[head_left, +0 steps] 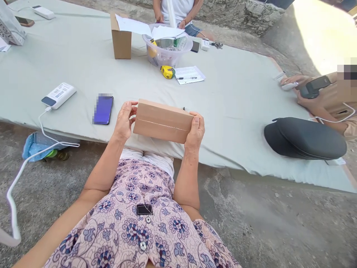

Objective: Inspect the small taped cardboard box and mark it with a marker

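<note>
A closed brown cardboard box (161, 124), long and flat, is held up at the near edge of the table, with a seam running along the side that faces me. My right hand (196, 128) grips its right end, thumb pressed on the near face and fingers behind. At the left end, my left hand (126, 118) has its fingertips against the box's edge, fingers curled. A phone (104, 110) with a blue screen lies on the table just left of my left hand.
On the cloth-covered table (237, 96) are a white power bank (59, 95), a yellow tape measure (167, 72), a paper with a pen (190, 75), an upright carton (122, 44), a plastic basin (167, 56) and a black case (305, 138). Two people sit at the far side and right.
</note>
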